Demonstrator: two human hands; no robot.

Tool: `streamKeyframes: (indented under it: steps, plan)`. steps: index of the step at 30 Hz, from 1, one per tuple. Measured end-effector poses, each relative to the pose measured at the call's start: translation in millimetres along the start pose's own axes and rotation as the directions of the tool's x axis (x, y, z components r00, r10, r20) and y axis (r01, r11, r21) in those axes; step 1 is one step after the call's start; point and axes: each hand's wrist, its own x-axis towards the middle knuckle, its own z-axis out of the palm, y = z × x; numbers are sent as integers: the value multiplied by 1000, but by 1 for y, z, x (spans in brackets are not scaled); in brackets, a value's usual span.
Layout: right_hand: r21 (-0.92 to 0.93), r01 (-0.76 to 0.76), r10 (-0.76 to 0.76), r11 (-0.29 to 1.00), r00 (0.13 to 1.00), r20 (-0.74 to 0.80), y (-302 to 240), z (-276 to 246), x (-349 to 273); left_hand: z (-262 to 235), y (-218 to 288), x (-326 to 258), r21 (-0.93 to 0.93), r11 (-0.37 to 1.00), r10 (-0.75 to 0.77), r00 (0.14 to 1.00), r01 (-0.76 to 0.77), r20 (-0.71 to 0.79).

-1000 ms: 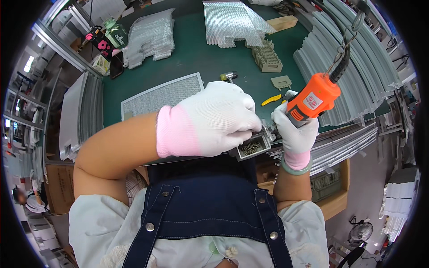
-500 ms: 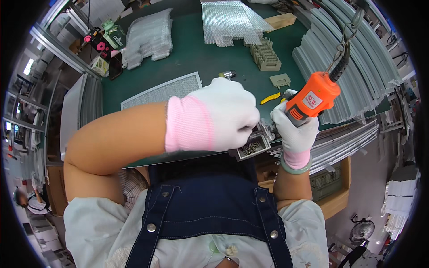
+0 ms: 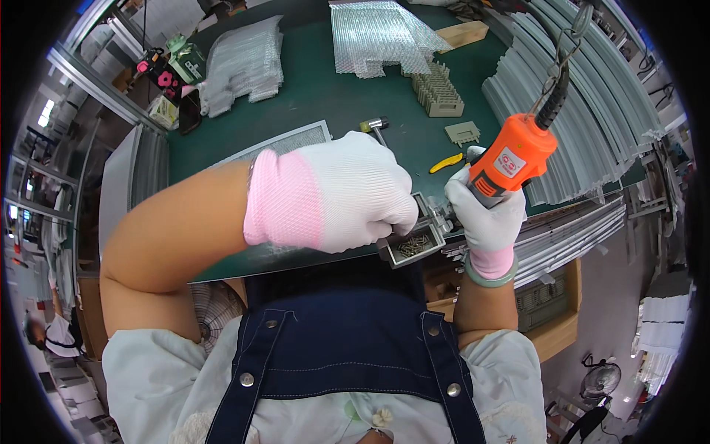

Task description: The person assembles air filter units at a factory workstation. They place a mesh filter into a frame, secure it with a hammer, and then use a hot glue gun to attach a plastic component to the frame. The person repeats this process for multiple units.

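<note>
My left hand (image 3: 347, 192), in a white glove with a pink cuff, reaches across to the left side of a small grey tray (image 3: 424, 259) at the table's front edge. Its fingers are curled together, and whatever they may hold is hidden. Small screws (image 3: 414, 246) lie loose in the tray. On the right, my gloved right hand (image 3: 488, 218) is wrapped round an orange electric screwdriver (image 3: 518, 152), which hangs from a chain and black cord. The driver's tip is hidden by the hand. Behind my left hand lies a framed grey mesh panel (image 3: 303, 138), partly covered by the arm.
Beyond the hands lie a hammer (image 3: 375, 124), yellow-handled pliers (image 3: 447, 163) and a beige plastic piece (image 3: 463, 132). A row of similar pieces (image 3: 438, 92) stands farther back. Bubble-wrap sheets (image 3: 370, 37) lie at the far side. Long grey strips (image 3: 577, 111) are stacked right.
My left hand has drawn slightly left and turned, showing more of the tray and hammer. The right hand and screwdriver have shifted slightly left.
</note>
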Motion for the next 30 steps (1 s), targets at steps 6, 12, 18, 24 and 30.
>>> streamKeyframes:
  steps: [6,12,18,24,30]
  plan:
    - [8,-13,12,1000,1000,25,2,0,-2,-10,-2,17,-111,992,-33,976,58,214]
    - [128,-35,24,991,996,89,-2,5,-4,-15,1,15,-215,970,-47,956,113,288]
    - [15,-19,18,1000,998,67,-6,1,-6,-14,8,17,-219,945,-159,927,242,339]
    - [-11,-27,27,1000,1000,14,-5,-5,-6,-3,18,11,-22,992,-118,988,121,105]
    - [43,-61,58,997,995,78,-12,4,-16,-24,24,22,-221,959,-64,900,175,431]
